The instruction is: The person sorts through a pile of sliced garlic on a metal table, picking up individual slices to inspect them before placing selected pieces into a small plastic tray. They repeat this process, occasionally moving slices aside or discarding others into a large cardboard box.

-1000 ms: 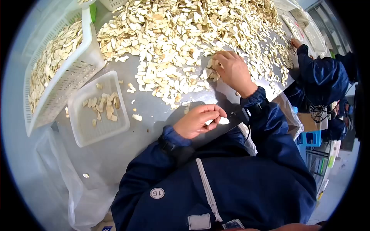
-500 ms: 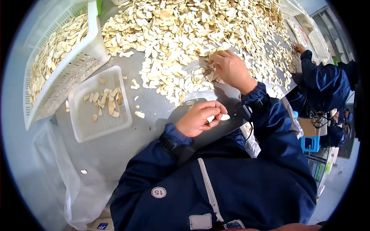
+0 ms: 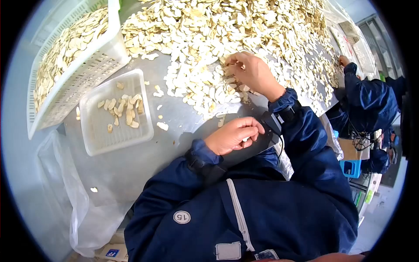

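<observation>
A broad spread of pale, dried-looking slices (image 3: 196,65) covers the far part of the metal table. My right hand (image 3: 255,74) hovers over its near side, fingers bent and apart, with nothing visible between them. Closer to my body, my left hand (image 3: 231,136) is curled, palm side partly hidden. A bit of white slice (image 3: 245,139) shows between its fingers. To the left, a shallow clear plastic tray (image 3: 89,139) holds several longer, browner slices (image 3: 129,114) near its middle.
A white perforated basket (image 3: 98,63) full of slices stands tilted at the left, beyond the tray. Clear plastic sheeting (image 3: 83,218) hangs at the table's left edge. Another person's hand (image 3: 344,60) reaches the pile from the right. A few stray slices lie on the metal table (image 3: 118,174).
My right hand has lifted slightly and shifted left, its fingers spreading. My left fingers have curled further over the white slice, so less of it shows. The whole view has shifted a little.
</observation>
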The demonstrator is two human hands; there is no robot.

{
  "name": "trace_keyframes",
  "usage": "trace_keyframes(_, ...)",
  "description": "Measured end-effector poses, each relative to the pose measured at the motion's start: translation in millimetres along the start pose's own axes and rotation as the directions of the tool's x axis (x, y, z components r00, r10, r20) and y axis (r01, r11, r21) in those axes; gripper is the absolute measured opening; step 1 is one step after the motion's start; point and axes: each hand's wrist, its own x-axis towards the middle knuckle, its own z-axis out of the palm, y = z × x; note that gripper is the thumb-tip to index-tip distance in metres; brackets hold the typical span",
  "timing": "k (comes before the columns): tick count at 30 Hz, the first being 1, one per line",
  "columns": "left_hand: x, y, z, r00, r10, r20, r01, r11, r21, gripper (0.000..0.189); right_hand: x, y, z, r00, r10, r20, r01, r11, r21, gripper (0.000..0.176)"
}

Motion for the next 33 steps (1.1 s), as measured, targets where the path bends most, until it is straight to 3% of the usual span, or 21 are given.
trace_keyframes(3,-1.6,1.9,16.7,0.991,0.04,-0.128,-0.036,0.999,0.033,0.027,5.1,-11.2,3.2,0.978,0.074,-0.195,-0.023,0.967,0.254,0.024)
trace_keyframes(4,-1.7,2.2,19.7,0.984,0.053,-0.17,-0.047,0.998,0.037,0.028,8.6,-18.0,3.8,0.972,0.096,-0.213,-0.039,0.966,0.256,0.024)
trace_keyframes(5,0.6,-0.5,16.0,0.992,0.044,-0.117,-0.037,0.998,0.057,0.029,11.8,-26.0,6.5,0.963,0.081,-0.258,-0.029,0.98,0.199,0.023)
trace_keyframes(7,4.6,-6.1,3.0,0.999,0.03,-0.019,-0.028,0.995,0.1,0.029,16.1,-30.0,13.2,0.923,-0.127,-0.364,0.118,0.992,-0.047,0.023)
trace_keyframes(10,0.3,-4.9,3.8,0.998,0.054,-0.01,-0.052,0.991,0.121,0.029,21.7,-30.9,14.7,0.859,-0.316,-0.404,0.221,0.939,-0.264,0.027)
trace_keyframes(13,-2.8,1.0,8.1,1.0,0.01,0.012,-0.012,0.98,0.198,0.032,23.0,-32.8,9.5,0.816,-0.44,-0.374,0.264,0.86,-0.436,0.033)
trace_keyframes(17,-5.1,5.4,12.4,0.999,0.025,-0.021,-0.019,0.972,0.235,0.037,17.8,-36.1,15.2,0.818,-0.546,-0.182,0.395,0.762,-0.513,0.043)
trace_keyframes(21,-2.3,-0.4,9.6,0.993,0.119,-0.024,-0.104,0.939,0.328,0.036,20.5,-41.8,27.0,0.768,-0.64,-0.026,0.593,0.726,-0.349,0.041)
trace_keyframes(25,-2.4,1.0,9.6,0.992,0.118,0.036,-0.123,0.919,0.375,0.029,24.6,-49.8,30.3,0.771,-0.636,0.004,0.621,0.751,-0.224,0.042)
trace_keyframes(26,-2.7,2.3,8.8,0.993,0.1,0.068,-0.119,0.911,0.394,0.028,24.4,-47.3,29.6,0.778,-0.625,0.07,0.622,0.748,-0.233,0.043)
trace_keyframes(29,0.1,-1.0,8.4,0.989,0.021,0.147,-0.076,0.924,0.374,0.029,18.9,-34.6,13.1,0.864,-0.452,0.22,0.497,0.833,-0.242,0.033)
trace_keyframes(30,-4.1,3.2,15.2,0.993,0.029,0.113,-0.071,0.917,0.391,0.031,17.9,-25.4,9.9,0.897,-0.398,0.193,0.439,0.855,-0.276,0.028)
trace_keyframes(32,-1.7,-0.1,9.1,0.973,-0.033,0.23,-0.044,0.947,0.319,0.033,12.3,-16.9,-0.4,0.952,-0.29,0.097,0.304,0.868,-0.393,0.02)
trace_keyframes(33,-1.0,-0.7,7.4,0.955,-0.067,0.29,-0.021,0.957,0.289,0.034,11.3,-20.0,-2.0,0.946,-0.316,0.077,0.323,0.885,-0.335,0.021)
